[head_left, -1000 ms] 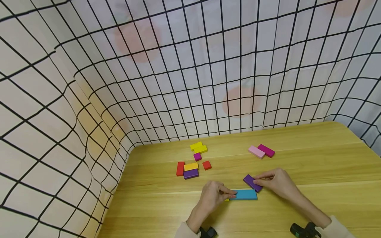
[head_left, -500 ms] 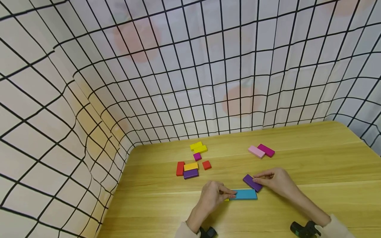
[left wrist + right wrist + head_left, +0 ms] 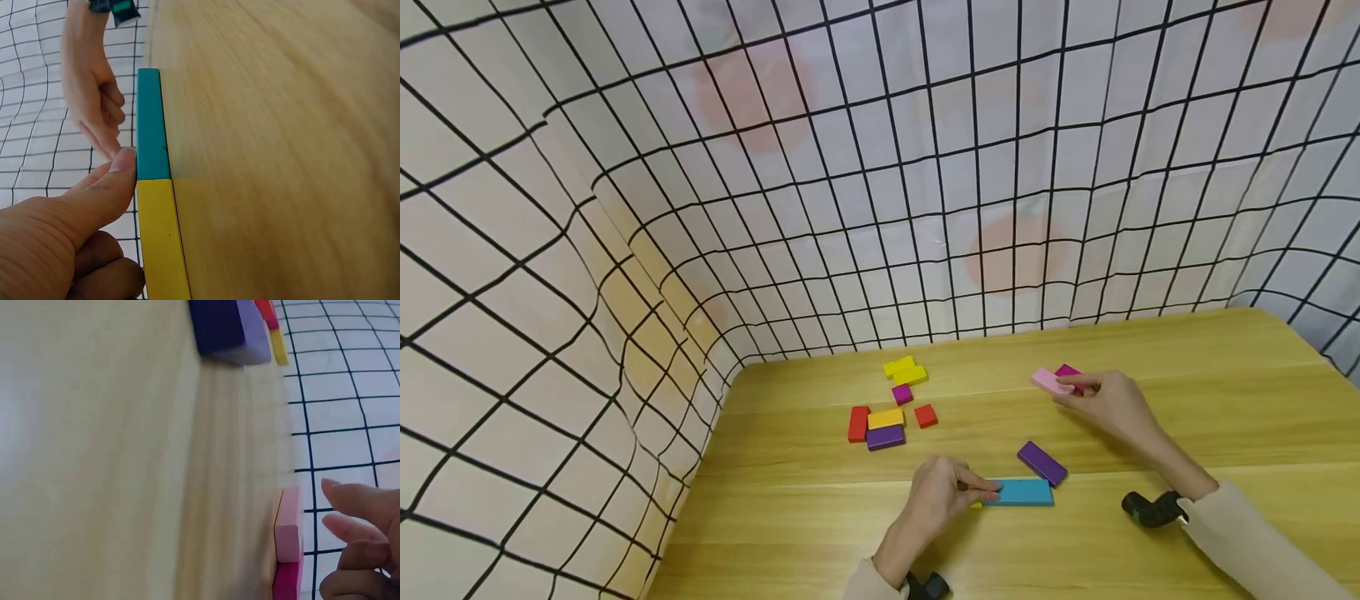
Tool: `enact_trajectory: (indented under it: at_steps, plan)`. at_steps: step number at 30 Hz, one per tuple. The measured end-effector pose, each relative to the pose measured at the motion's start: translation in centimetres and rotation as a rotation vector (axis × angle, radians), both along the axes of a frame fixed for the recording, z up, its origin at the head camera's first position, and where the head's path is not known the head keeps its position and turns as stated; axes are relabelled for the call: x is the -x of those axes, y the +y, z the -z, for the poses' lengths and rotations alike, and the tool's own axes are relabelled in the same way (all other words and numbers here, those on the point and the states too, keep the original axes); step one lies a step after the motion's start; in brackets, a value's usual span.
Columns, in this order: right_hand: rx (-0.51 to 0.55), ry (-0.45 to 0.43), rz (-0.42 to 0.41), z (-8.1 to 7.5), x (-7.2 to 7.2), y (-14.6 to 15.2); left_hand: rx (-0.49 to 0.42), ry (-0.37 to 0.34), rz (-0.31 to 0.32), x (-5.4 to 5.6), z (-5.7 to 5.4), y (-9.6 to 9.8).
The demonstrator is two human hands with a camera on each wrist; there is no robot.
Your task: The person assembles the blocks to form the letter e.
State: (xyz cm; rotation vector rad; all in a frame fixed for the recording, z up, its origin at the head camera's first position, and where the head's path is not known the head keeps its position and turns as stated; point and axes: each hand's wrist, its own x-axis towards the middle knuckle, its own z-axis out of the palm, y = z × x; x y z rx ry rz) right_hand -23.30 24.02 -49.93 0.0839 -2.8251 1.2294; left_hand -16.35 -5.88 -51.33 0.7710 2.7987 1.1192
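Note:
My left hand (image 3: pixel 938 493) has its thumb and index fingertips at the left end of a flat blue block (image 3: pixel 1027 492). The thumb (image 3: pixel 103 194) touches that block's top edge, and the index tip is mostly hidden. A yellow block (image 3: pixel 161 237) lies end to end with it, largely covered in the head view. My right hand (image 3: pixel 1112 404) reaches over a light pink block (image 3: pixel 1049 381) and a magenta block (image 3: pixel 1067 372) lying side by side. In the right wrist view its thumb and index tips are parted, with a gap to the pink block (image 3: pixel 288 528).
A purple block (image 3: pixel 1042 463) lies slantwise at the blue block's right end. Left of centre are two yellow blocks (image 3: pixel 906 370), a magenta cube (image 3: pixel 902 394), a red cube (image 3: pixel 926 415), and a touching red (image 3: pixel 858 424), orange (image 3: pixel 886 418) and purple (image 3: pixel 886 437) group.
My right hand has let go of the purple block by the blue one and moved away to the pink and magenta blocks. My left hand stays at the blue block.

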Motion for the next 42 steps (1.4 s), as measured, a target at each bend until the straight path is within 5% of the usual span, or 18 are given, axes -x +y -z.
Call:
enact_trajectory:
  at_steps: [12,35,42]
  plan:
    - [-0.034,-0.009,-0.002,0.7,2.3,-0.8,0.013,-0.014,-0.014,0.0,-0.1,0.0]
    - [-0.066,-0.019,0.037,1.1,0.8,-0.8,-0.012,0.009,0.004,-0.1,0.0,0.0]
    - [-0.061,-0.039,-0.021,0.5,0.6,-2.5,0.007,-0.013,-0.009,0.0,0.0,0.1]
